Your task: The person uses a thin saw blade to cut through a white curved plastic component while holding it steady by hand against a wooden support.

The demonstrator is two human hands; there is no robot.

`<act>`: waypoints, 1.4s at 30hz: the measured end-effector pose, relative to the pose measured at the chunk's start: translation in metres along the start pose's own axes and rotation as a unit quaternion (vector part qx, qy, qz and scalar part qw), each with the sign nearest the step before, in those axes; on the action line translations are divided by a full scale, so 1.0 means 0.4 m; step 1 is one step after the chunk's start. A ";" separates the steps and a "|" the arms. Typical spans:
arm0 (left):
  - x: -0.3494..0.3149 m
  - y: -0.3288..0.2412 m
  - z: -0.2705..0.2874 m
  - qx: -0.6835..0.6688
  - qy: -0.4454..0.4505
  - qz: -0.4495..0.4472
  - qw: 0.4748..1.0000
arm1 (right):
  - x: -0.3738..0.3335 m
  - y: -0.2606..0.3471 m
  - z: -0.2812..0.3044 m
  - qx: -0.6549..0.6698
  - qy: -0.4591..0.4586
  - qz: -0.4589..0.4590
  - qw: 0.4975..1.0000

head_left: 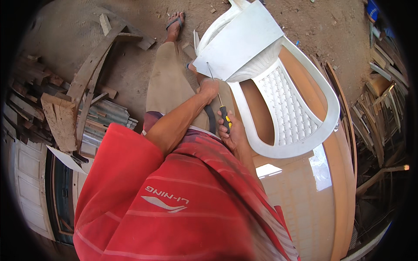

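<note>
My right hand is closed round the black and yellow handle of a screwdriver. Its thin metal shaft points up and away toward a flat white board. At the board's near corner is my left hand, fingers curled closed. A thin dark rod shows beyond these fingers, over the board; it seems in line with the shaft, but my hand covers the join. What the left fingers grip is hidden. The board lies across a white plastic chair, whose patterned backrest leans toward me.
Beneath the chair, to the right, is a brown wood-framed panel with a glossy surface. Scrap timber is heaped on the right. Planks, corrugated sheets and a pale panelled door are at left. Bare dirt ground lies ahead.
</note>
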State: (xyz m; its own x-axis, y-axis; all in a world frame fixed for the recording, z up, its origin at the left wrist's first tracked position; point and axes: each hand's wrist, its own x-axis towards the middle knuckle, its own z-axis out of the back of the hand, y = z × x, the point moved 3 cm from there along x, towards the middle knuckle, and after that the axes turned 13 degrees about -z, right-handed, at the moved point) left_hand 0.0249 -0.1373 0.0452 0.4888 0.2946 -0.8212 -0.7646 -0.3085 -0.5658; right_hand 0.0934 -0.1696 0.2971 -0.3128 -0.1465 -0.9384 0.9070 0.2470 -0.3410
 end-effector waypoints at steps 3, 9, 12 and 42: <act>-0.037 0.036 0.012 0.022 0.084 0.031 0.996 | -0.063 0.004 -0.092 -0.322 -0.171 0.083 0.928; -0.044 -0.046 0.040 -0.102 0.016 0.087 0.991 | -0.057 0.001 -0.067 -0.629 -0.302 0.374 0.610; -0.072 -0.134 0.081 -0.150 -0.015 0.147 0.978 | -0.034 0.060 0.004 -0.284 -0.137 0.190 0.930; -0.050 -0.096 0.073 -0.114 0.018 0.116 0.987 | -0.079 0.009 -0.092 -0.627 -0.283 0.395 0.609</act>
State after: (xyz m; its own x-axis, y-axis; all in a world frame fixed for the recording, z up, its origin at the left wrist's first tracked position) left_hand 0.0323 -0.1050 0.0856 0.3295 0.1607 -0.9304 -0.7459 -0.5598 -0.3609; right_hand 0.0960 -0.1288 0.3234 0.5513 0.2731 -0.7883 -0.3280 0.9398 0.0962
